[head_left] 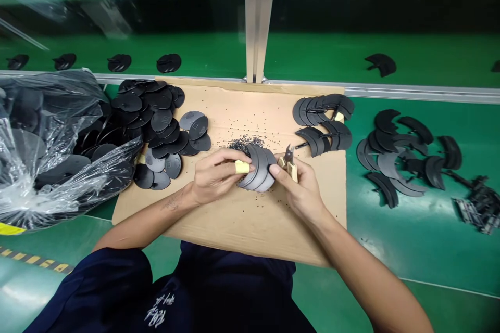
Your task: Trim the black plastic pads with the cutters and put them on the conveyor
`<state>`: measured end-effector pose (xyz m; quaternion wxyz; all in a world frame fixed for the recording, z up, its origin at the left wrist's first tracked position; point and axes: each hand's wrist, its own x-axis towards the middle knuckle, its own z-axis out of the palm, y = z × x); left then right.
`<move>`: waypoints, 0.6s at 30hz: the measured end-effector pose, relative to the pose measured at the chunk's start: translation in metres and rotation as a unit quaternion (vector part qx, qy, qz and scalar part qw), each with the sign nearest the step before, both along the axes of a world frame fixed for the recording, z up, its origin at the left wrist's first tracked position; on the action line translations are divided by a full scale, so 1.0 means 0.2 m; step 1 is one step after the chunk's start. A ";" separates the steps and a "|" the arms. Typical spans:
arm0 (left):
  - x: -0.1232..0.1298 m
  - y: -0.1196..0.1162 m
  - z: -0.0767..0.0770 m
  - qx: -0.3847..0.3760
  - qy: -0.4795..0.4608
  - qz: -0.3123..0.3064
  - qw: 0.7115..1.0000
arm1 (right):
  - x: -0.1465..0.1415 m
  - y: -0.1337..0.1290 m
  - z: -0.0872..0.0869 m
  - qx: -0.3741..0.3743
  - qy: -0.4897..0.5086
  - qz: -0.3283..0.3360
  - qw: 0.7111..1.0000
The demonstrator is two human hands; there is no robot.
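Note:
Between my two hands are several dark, curved plastic pieces [258, 171], overlapped like a small fan. My left hand [214, 174] is closed on their left edge, and yellow tape [241, 167] wraps one of its fingers. The thumb of my right hand [307, 192] presses on the right edge of the same pieces. Also in that hand is a pair of side cutters [289, 155], its small metal jaws pointing up and its pale handles partly hidden by my fingers. Tiny black plastic bits [246, 142] lie heaped just behind the pieces.
A cardboard sheet [219, 223] covers the bench. Black oval discs [160, 119] pile up at left, beside a clear plastic bag [50, 166] of more discs. Fanned curved pieces [322, 109] lie at back right; loose ones [390, 161] rest on the green surface. A metal post [255, 21] stands behind.

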<state>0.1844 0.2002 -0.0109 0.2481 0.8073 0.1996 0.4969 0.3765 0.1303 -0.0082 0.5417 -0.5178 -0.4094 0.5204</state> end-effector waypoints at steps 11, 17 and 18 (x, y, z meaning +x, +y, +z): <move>-0.02 0.04 0.03 0.063 0.095 -0.045 0.992 | 0.01 0.01 0.07 0.024 -0.121 -0.020 0.992; -0.20 0.32 0.11 0.040 0.281 0.191 0.940 | 0.04 0.04 0.05 0.059 -0.155 -0.066 0.984; -0.24 0.36 0.11 0.032 0.334 0.226 0.915 | 0.04 0.05 0.04 0.062 -0.157 -0.066 0.984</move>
